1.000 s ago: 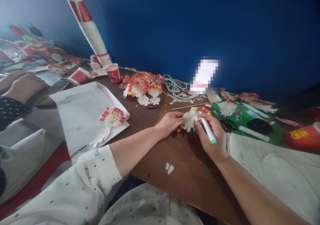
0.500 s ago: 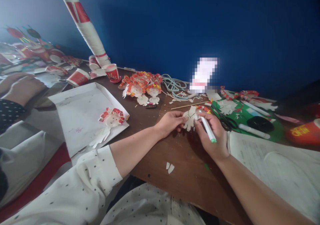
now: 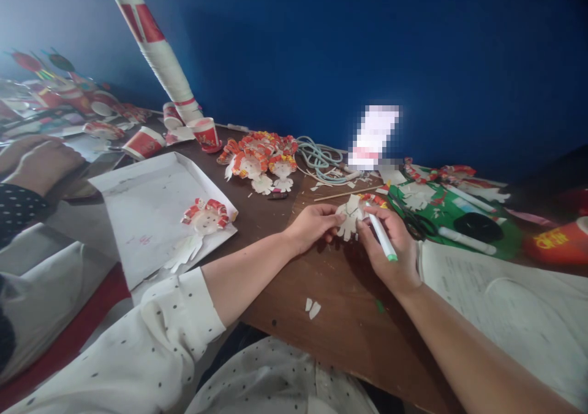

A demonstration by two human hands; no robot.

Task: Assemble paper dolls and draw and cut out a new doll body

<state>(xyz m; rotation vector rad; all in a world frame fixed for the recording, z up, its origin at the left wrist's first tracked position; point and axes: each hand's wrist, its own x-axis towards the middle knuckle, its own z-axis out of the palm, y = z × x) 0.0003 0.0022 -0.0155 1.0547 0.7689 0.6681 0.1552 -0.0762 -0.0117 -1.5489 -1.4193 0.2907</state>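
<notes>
Brown, scrap-strewn table (image 3: 344,297) before blue wall (image 3: 285,52); left hand (image 3: 315,227) pinching paper cutout (image 3: 350,217)

The table (image 3: 349,346) is brown wood and pretty cluttered. Two white scraps (image 3: 314,309) lie near its edge. Over to the left there's a tray (image 3: 138,206), with cups (image 3: 144,143) beyond it. A heap of paper dolls (image 3: 261,160), a cord (image 3: 319,158) and a stick (image 3: 344,194) lie far back; to the right, a green mat (image 3: 508,239) and papers (image 3: 500,316).

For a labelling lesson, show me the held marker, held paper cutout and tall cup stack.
Marker (image 3: 381,235), head view: white barrel.
Paper cutout (image 3: 350,215), head view: pale middle.
Cup stack (image 3: 164,65), head view: white side.
</notes>
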